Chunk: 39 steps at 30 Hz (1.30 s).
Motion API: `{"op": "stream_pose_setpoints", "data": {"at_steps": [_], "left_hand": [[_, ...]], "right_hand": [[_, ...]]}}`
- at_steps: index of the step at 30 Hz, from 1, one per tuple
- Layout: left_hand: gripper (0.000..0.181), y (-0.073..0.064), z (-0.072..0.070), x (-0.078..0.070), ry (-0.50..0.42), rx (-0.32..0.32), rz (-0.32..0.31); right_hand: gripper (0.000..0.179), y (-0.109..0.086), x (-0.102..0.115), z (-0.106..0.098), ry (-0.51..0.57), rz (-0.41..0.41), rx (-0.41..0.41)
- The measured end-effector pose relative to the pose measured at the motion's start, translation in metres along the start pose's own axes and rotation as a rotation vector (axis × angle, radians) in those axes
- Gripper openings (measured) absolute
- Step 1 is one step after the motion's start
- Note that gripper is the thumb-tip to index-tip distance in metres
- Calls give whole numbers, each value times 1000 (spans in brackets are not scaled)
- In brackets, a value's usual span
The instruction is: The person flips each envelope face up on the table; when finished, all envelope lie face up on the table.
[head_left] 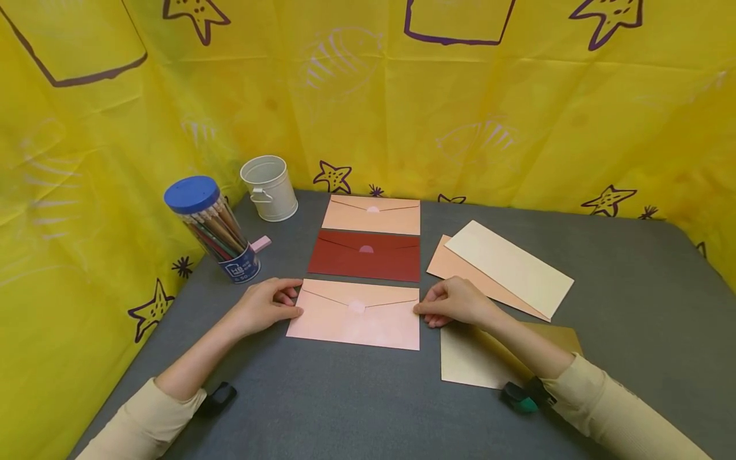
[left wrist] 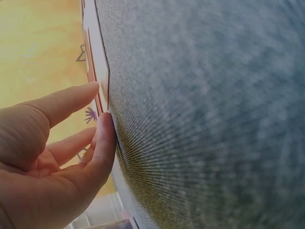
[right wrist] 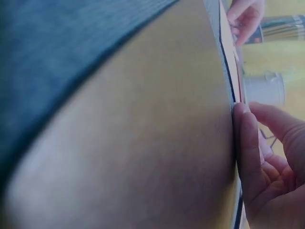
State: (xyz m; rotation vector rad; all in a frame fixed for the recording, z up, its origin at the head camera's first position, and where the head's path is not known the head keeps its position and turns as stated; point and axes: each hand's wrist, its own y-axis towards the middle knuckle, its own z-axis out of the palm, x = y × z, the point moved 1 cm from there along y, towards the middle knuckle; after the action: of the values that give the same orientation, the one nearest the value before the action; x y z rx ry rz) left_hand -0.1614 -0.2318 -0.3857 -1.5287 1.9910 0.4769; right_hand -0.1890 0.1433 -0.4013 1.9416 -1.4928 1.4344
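Note:
A pale pink envelope (head_left: 351, 329) with a round seal on its flap lies flat at the front of a column of envelopes. At its left edge, my left hand (head_left: 267, 305) holds it between thumb and fingers. My right hand (head_left: 457, 301) pinches the opposite edge. Just behind lies a dark red envelope (head_left: 374, 262), and a peach envelope (head_left: 368, 220) lies farthest back. Under my right wrist is a gold envelope (head_left: 471, 358), which fills much of the right wrist view.
A cream envelope (head_left: 512, 265) overlaps a peach-orange envelope (head_left: 477, 284) at right. A blue-lidded tub of pencils (head_left: 215, 233), a pink eraser-like block (head_left: 261, 243) and a white metal bucket (head_left: 273, 191) stand at left. Yellow patterned cloth (head_left: 391, 115) encloses the grey table (head_left: 356, 402).

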Motion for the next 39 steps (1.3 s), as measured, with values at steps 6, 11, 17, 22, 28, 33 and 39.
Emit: {"op": "stream_pose_setpoints", "data": {"at_steps": [6,11,17,22,28,33,39], "left_hand": [[44,-1,4,-9,-11,-66,52],[35,7,14,-23,-100,-20,103],[31,27,34,-48,-168,73,255],[31,45,56,-74,-151,167,385],[38,66,76,-111,-18,278,522],[49,94,90,-138,104,366,578],[65,134,100,-158,213,428,536]], "right_hand": [[23,-8,-6,-5,50,-59,-8],[24,-19,-14,-14,112,-121,-33],[25,-37,-24,-32,-52,-226,-189],[28,-51,-37,-49,-197,-274,-303],[34,-67,-51,-74,-333,-299,-409],[47,-77,-64,-95,-473,-304,-421],[78,-83,-78,-115,-546,-162,-315]]}}
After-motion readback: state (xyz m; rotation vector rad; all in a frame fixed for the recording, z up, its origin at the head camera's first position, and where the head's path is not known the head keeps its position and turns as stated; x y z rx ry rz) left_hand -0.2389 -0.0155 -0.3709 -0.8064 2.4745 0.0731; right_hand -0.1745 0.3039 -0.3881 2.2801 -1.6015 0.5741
